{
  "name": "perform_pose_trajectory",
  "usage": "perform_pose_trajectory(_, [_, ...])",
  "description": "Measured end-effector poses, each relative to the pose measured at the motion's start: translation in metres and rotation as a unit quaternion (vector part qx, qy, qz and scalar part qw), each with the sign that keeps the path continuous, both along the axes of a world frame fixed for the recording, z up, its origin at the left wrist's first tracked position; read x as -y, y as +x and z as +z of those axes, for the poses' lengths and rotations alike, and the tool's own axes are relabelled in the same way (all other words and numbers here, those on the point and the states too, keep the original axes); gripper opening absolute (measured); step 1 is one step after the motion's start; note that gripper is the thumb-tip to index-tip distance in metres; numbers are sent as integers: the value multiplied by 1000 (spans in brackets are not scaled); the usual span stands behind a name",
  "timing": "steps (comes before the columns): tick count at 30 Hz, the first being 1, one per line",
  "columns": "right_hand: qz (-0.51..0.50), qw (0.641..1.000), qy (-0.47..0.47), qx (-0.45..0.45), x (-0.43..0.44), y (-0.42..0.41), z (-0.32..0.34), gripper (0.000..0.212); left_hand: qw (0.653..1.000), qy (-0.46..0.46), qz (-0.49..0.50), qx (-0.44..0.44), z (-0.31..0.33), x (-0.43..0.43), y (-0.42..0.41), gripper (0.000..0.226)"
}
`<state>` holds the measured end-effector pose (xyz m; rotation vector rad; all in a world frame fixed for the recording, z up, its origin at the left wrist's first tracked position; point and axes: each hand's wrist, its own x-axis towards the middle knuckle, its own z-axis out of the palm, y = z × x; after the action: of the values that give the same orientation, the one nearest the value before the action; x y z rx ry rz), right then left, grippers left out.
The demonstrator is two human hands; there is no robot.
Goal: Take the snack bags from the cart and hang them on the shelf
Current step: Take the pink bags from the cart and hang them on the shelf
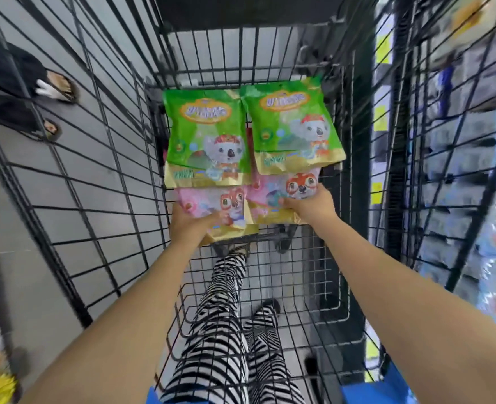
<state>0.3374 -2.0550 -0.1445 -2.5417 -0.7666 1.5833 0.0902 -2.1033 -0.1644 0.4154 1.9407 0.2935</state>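
Snack bags lie at the far end of the cart (308, 275), in two overlapping pairs. Left of the cart, out on the floor, stand another person's sandalled feet (57, 86).

Inside the cart on its left side, the left hand (191, 223) grips the lower edge of a pink bag (212, 205), thumb on its face. A green bag (203, 132) overlaps that pink bag's top. Whether the hand also bears the green one I cannot tell.

On the cart's right side a second green bag (293, 126) covers the top of a second pink bag (287, 196). The right hand (311, 207) pinches that pink bag near its bottom. The two hands are apart, each clamped on its own bag.

Right of the cart rises the wire shelf (459, 170), its goods blurred.

This looks like the pick-up step, with nothing yet hung from this load. Next, the bags probably need lifting clear of the cart's wires and carrying right. Each would then need turning so its top edge meets a hook, which calls for a regrip higher up.
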Motion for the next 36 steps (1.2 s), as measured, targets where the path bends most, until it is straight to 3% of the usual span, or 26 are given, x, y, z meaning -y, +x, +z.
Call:
perform_pose_trajectory(3, [-51, 996, -13, -77, 4, -3, 13, 68, 1000, 8, 5, 22, 14, 3, 1, 76])
perform_pose_trajectory(6, [-67, 993, -14, -100, 18, -1, 21, 82, 998, 40, -11, 40, 40, 7, 10, 74])
perform_pose_trajectory(12, [-62, 993, 19, -99, 46, -8, 88, 52, 996, 65, -25, 55, 94, 32, 18, 98])
perform_pose_trajectory(18, [36, 984, 117, -131, 78, -8, 169, 40, 991, 114, -43, 54, 148, 71, 15, 88])
perform_pose_trajectory(21, [36, 968, 200, -147, 106, 4, 223, 41, 985, 161, -34, 58, 189, 89, 17, 99])
perform_pose_trajectory(23, [7, 957, 246, -153, 130, 16, 255, 50, 979, 190, -40, 54, 217, 100, 23, 115])
perform_pose_trajectory(27, [-78, 938, 305, -146, 187, 53, 307, 35, 968, 238, -58, 59, 265, 126, 45, 114])
perform_pose_trajectory(31, [-140, 913, 365, -114, 253, 102, 342, 24, 944, 295, -113, 95, 300, 147, 79, 132])
perform_pose_trajectory(34, [-191, 891, 399, -103, 308, 139, 355, 37, 923, 306, -189, 135, 332, 164, 121, 139])
perform_pose_trajectory(36, [-231, 873, 417, -106, 349, 161, 363, 46, 899, 322, -234, 183, 348, 176, 155, 127])
